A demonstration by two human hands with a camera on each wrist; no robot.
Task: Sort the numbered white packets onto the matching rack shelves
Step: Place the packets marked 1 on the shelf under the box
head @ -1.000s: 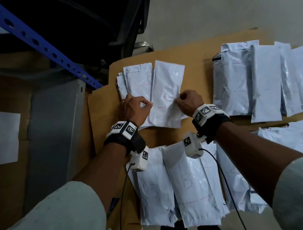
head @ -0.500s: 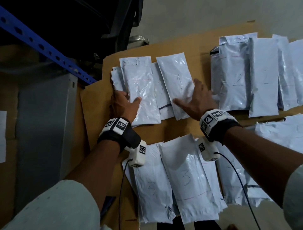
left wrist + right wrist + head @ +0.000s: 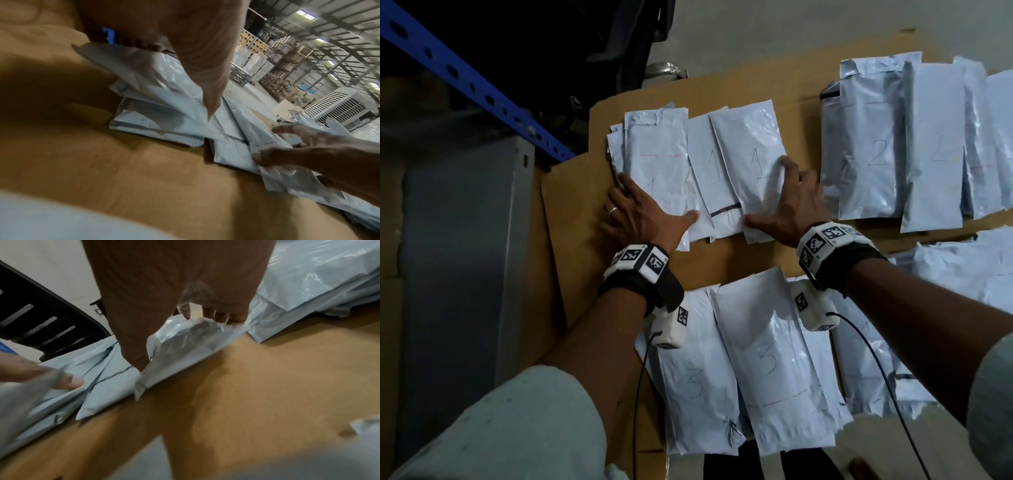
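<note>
Three white packets marked 1 lie fanned on the brown cardboard (image 3: 571, 205): a left one (image 3: 657, 150), a middle one (image 3: 703, 164) and a right one (image 3: 750, 147). My left hand (image 3: 643, 219) rests flat on the left packet's near end, thumb stretched to the right. My right hand (image 3: 787, 205) lies flat with spread fingers on the right packet's right edge, thumb pointing left. In the right wrist view the right hand (image 3: 174, 296) presses the packet (image 3: 185, 340) down. In the left wrist view the left hand's thumb (image 3: 205, 73) lies on the pile (image 3: 164, 113).
A pile marked 2 (image 3: 873, 154) lies to the right and a pile marked 3 (image 3: 767, 359) lies nearer me. More packets (image 3: 962, 274) sit at the right edge. A blue rack beam (image 3: 465, 78), a grey metal panel (image 3: 458, 257) and a black chair (image 3: 619, 41) border the cardboard on the left.
Both hands have gone from curled on the packets to flat and spread. The packets marked 1 have been fanned apart, so that their numbers show.
</note>
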